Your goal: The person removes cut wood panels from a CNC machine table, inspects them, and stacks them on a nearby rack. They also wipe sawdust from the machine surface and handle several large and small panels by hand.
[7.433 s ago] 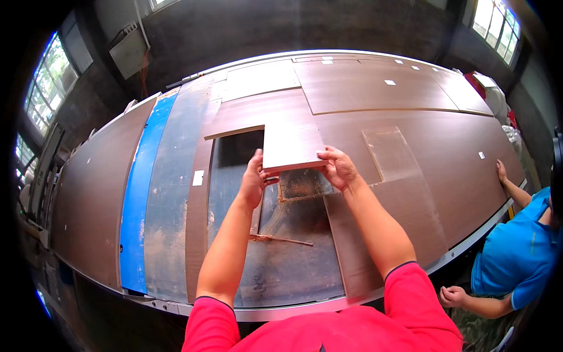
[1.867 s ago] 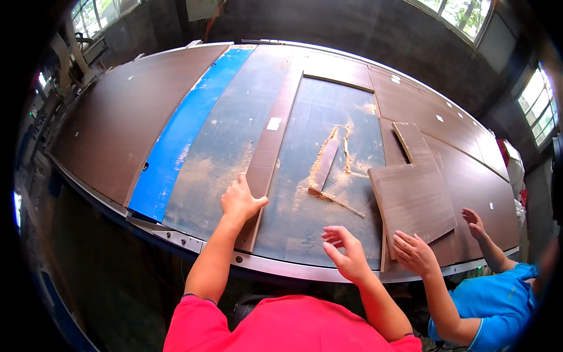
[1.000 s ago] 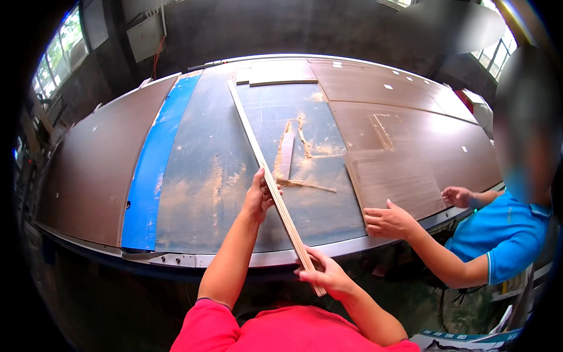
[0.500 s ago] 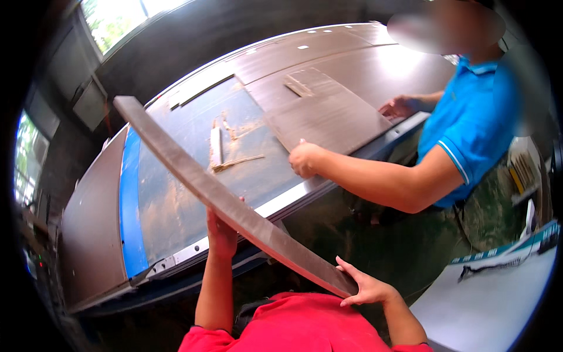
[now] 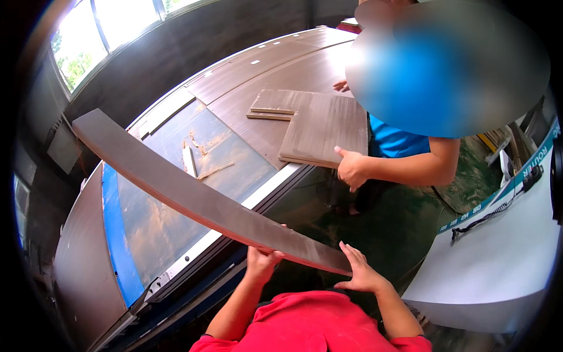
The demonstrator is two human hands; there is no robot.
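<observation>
A long, narrow brown board point(image 5: 193, 195) slants across the view from the far left to just in front of my body; its curve may come from the lens. My left hand point(image 5: 262, 265) grips its lower edge from below, with the thumb along the edge. At the near end, my right hand point(image 5: 363, 273) is closed around the end, fingers over the top and thumb below. The board is raised above the near edge of a large work table point(image 5: 158, 229), and its far end reaches over the table's left part.
A co-worker in a blue shirt stands right, one hand point(image 5: 352, 169) on a brown panel point(image 5: 328, 138) at the table edge. Wood offcuts point(image 5: 189, 161) and sawdust lie on the table. A blue strip point(image 5: 120, 229) crosses its left side. At right stands a white machine cover point(image 5: 481, 270) with a cable.
My left hand has slid along the board toward my right hand. The board's far end has swung left. The co-worker's panel has shifted and turned toward the table edge.
</observation>
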